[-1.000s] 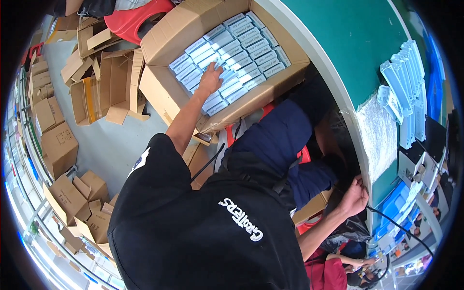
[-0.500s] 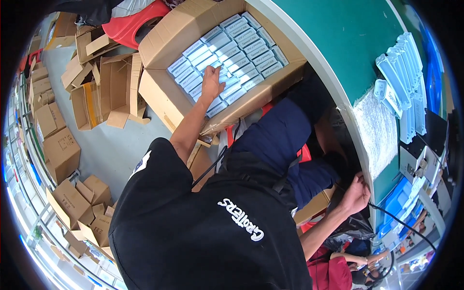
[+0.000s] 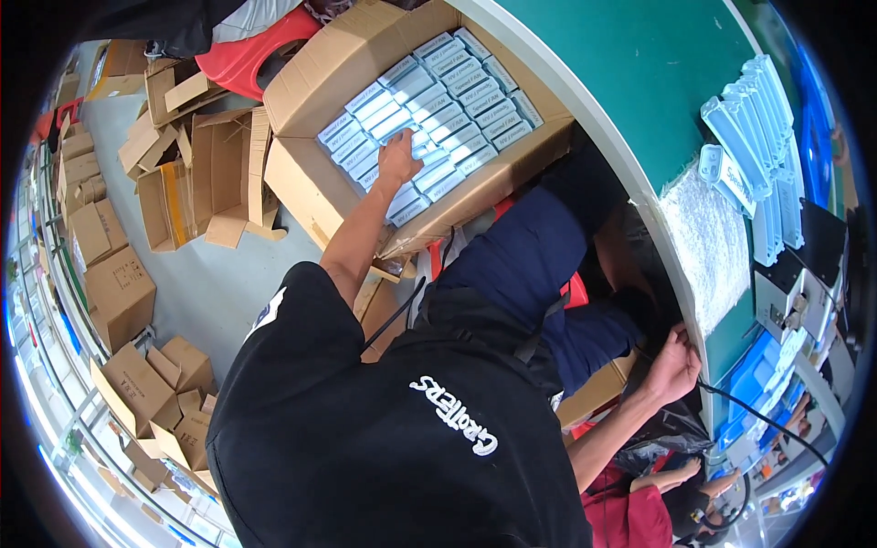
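A large open carton (image 3: 306, 173) is packed with rows of small light blue boxes (image 3: 475, 91). Over the near left part of these rows is my left hand (image 3: 398, 160), touching the box tops. Its thumb stands apart from the fingers, and no lifted box shows in it. My right hand (image 3: 674, 367) is at the rim of the green table (image 3: 630, 55), its fingers curled against the edge. What lies under its fingertips is partly hidden.
Light blue plastic pieces (image 3: 754, 137) are stacked on the table beside white wrap (image 3: 703, 247). Opened cartons (image 3: 224, 164) litter the floor at left, near a red stool (image 3: 251, 55). A black cable (image 3: 767, 420) hangs by the table. Another person's maroon clothing (image 3: 630, 516) shows at lower right.
My left hand has shifted slightly toward me over the boxes. My right hand has stayed at the table edge. The other person's arm at lower right has moved.
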`<state>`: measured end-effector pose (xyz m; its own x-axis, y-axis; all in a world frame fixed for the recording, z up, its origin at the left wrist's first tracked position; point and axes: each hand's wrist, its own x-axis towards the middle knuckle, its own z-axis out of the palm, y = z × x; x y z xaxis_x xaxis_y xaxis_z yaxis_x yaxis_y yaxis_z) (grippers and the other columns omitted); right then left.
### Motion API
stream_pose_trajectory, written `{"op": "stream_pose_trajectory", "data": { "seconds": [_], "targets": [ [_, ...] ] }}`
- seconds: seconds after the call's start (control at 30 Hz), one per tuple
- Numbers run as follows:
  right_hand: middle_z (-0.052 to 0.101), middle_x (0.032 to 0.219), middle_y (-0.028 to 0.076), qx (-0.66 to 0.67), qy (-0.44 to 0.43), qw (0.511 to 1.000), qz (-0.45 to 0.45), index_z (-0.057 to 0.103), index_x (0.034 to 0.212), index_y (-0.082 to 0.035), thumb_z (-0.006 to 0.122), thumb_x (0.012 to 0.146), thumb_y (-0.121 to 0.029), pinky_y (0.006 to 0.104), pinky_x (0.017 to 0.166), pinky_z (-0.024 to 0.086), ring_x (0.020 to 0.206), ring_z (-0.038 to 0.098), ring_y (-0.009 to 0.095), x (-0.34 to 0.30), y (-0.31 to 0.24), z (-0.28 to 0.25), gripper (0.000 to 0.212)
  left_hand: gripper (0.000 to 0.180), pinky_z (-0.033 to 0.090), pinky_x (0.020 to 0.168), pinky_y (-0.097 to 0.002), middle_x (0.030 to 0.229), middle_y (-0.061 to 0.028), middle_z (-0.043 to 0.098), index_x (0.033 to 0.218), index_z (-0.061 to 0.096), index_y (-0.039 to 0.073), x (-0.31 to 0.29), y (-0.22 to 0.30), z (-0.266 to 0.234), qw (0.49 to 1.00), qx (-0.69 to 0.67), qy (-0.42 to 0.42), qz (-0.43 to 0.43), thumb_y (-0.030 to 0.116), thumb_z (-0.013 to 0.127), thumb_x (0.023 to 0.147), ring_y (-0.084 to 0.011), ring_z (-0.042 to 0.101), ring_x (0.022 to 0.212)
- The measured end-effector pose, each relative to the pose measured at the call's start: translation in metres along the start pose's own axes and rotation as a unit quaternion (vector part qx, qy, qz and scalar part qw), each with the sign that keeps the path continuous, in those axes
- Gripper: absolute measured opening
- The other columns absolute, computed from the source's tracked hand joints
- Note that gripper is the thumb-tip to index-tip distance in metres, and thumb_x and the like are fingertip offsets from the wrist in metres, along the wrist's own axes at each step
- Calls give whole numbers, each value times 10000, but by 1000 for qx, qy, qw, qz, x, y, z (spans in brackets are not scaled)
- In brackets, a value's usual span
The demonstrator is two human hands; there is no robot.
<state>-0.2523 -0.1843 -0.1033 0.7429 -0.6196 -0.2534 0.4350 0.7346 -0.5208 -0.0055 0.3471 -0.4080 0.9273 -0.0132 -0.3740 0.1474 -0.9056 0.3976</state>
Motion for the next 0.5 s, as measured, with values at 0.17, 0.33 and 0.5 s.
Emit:
{"op": "stream_pose_trajectory", "data": {
  "seconds": [0.17,0.33,0.5],
  "targets": [
    [518,1406,234,1,6,1000,1,499,1349,88,500,865,118,568,1205,307,1339,449,351,-2,2,3,485,667,471,1046,-535,1282,-195,654,1342,535,74,-12,6,-18,1000,1,8,-1,178,820,748,-389,611,1220],
    [511,1423,233,19,-9,1000,9,497,1355,90,501,871,112,571,1215,293,1348,446,350,-1,4,4,484,707,484,1024,-476,1217,-230,683,1348,533,33,-20,2,-33,996,-59,10,-65,191,837,729,-410,660,1129],
    [513,1408,257,26,12,1000,9,480,1345,112,511,839,110,572,1207,323,1353,449,383,-4,11,8,507,575,531,936,-385,1211,-135,700,1332,568,-45,-15,-35,-50,860,-498,28,-107,204,782,859,-252,675,1071]
  ]
}}
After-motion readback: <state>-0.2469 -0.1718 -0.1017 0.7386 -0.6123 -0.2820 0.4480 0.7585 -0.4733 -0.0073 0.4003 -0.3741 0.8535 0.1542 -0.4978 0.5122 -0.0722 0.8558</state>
